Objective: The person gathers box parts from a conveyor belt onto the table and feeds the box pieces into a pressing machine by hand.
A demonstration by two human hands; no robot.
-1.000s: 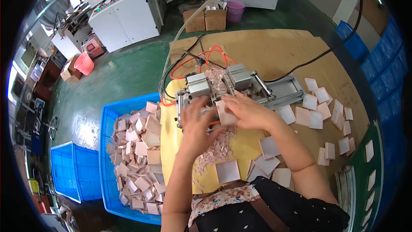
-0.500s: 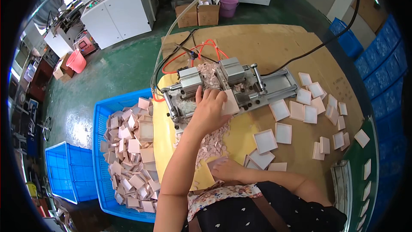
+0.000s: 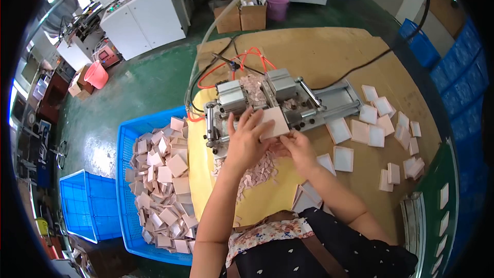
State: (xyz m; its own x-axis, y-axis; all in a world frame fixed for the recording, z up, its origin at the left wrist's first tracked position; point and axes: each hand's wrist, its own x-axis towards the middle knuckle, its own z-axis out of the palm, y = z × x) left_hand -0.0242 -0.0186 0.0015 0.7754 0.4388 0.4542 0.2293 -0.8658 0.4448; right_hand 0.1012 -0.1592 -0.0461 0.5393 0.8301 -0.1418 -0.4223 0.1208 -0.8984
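Observation:
A shallow pale-pink square box [image 3: 274, 122] is held flat side up at the front of a metal clamping machine [image 3: 280, 85]. My left hand [image 3: 246, 141] grips it from the left, fingers partly spread with some over its edge. My right hand [image 3: 300, 152] is at the box's lower right corner, thumb and fingers closed on it; part of those fingers is hidden. Beneath both hands, pink scraps [image 3: 257, 172] lie piled on a yellow sheet [image 3: 270, 195].
A blue crate [image 3: 122, 175] full of pink pieces stands left of the cardboard-covered table [image 3: 329, 46]. Several shallow boxes [image 3: 343, 158] lie to the right. Red air hoses [image 3: 216, 69] and a black cable [image 3: 370, 64] run to the machine. An empty-looking blue crate [image 3: 82, 208] sits farther left.
My right hand has risen from the table's front edge to the box at the machine. My left hand still holds the box, and the view has shifted slightly.

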